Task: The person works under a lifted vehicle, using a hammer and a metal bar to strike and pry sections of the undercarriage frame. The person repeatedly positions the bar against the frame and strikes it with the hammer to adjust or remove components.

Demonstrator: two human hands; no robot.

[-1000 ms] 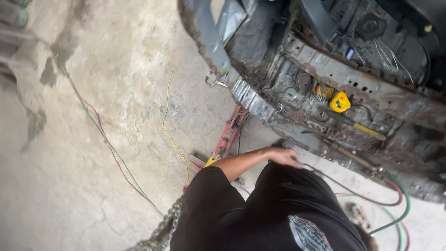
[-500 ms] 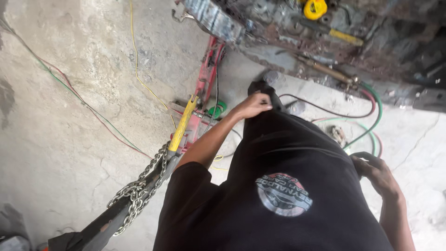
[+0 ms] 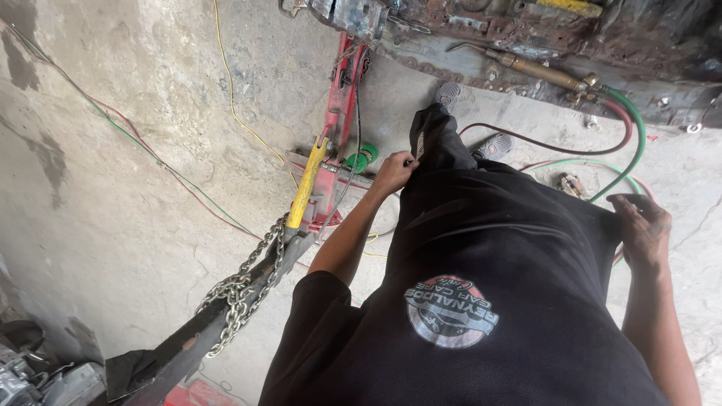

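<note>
a person stands on a cracked concrete floor [image 3: 135,188], seen from above, the left hand [image 3: 394,173] pinching the dark trouser cloth [image 3: 436,146] at the thigh, fingers closed on a fold of fabric as though hitching the leg up to free the knee. the right hand [image 3: 639,225] hangs at the other hip with its grip apart, palm against the hem of the black shirt [image 3: 481,301], holding nothing. the trouser leg reaches forward to two grey shoes [image 3: 448,93] planted near the rusted underside of a stripped car body [image 3: 602,30].

just beside the left hand lies a red pulling frame [image 3: 338,120] with a yellow lever handle [image 3: 307,184] laid along it; a steel chain [image 3: 244,289] is wrapped around the dark beam [image 3: 180,353] that runs back from it, apparently to anchor the pull. a small green cap [image 3: 361,159] sits by the frame. a brass cutting torch [image 3: 538,71] rests on the car's sill, its green hose [image 3: 638,135] and red hose [image 3: 571,146] looping across the floor behind the feet. thin yellow, green and red wires [image 3: 226,98] trail over the concrete on the left.
</note>
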